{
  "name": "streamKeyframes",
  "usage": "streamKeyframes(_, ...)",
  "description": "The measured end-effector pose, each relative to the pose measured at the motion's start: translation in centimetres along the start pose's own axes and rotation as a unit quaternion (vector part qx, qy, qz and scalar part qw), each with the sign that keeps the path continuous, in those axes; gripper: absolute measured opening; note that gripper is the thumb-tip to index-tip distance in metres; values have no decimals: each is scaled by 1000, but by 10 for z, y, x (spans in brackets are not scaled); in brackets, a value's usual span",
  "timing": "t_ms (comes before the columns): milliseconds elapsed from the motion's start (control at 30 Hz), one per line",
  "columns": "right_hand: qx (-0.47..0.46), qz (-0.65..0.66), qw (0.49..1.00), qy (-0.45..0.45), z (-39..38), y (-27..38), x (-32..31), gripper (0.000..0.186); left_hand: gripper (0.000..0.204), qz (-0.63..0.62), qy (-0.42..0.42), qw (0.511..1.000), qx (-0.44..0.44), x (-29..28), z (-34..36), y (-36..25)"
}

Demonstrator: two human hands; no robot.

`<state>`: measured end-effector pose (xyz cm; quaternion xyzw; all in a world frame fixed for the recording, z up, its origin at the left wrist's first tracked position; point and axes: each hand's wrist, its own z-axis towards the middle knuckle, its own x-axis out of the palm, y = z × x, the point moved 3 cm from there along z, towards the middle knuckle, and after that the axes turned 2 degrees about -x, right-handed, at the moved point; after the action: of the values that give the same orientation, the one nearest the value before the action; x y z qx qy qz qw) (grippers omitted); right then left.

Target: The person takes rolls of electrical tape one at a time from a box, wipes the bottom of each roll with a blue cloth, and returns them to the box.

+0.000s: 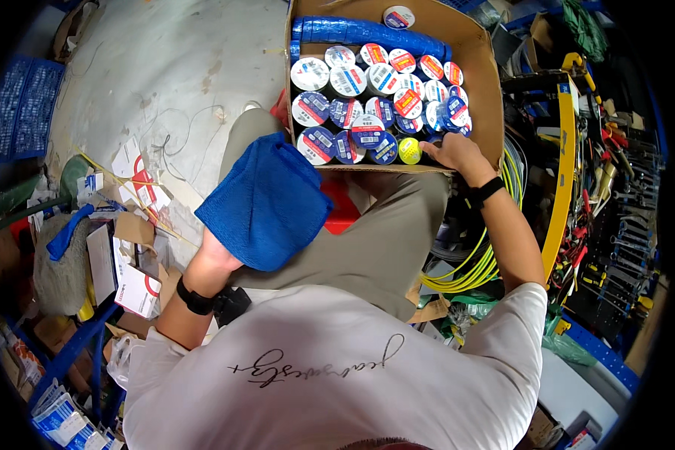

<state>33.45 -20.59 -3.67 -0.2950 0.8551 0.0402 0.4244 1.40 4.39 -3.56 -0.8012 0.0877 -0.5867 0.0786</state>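
Observation:
My left hand (219,253) holds a folded blue cloth (270,199) above my left thigh. The cloth covers most of its fingers. At the near right corner of an open cardboard box (469,45), my right hand (459,155) reaches in with fingers curled down. Its thumb lies beside a yellow-topped roll (409,151); whatever its fingers grip is hidden. Round tape rolls (346,80) with white, red and blue labels fill the box in rows, some stacked on others. A long blue-wrapped bundle (371,36) lies behind them, and a single roll (399,17) sits at the far side.
Yellow-green cable coils (465,279) lie right of my legs. Beyond them stands a yellow-edged frame (561,180), with wrenches (631,232) and other tools. At left are torn cartons (133,289), a grey cloth (64,262) and loose wire (169,142) on the concrete floor (180,52).

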Motion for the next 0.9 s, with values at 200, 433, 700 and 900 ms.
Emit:
streamKeyframes(200, -49, 79, 995, -36, 10, -12, -1, 58, 53, -51, 38, 998, -1, 0, 2, -1)
streamKeyframes(433, -153, 390, 901, -111, -14, -42, 12, 48, 54, -38, 63, 997, -5, 3, 6, 0)
streamKeyframes(700, -279, 681, 632, -240, -101, -45, 16, 67, 55, 42, -11, 999, -13, 19, 6, 9)
streamKeyframes(900, -300, 710, 582, -261, -153, -16, 32, 70, 54, 74, 9, 997, -29, 33, 11, 28)
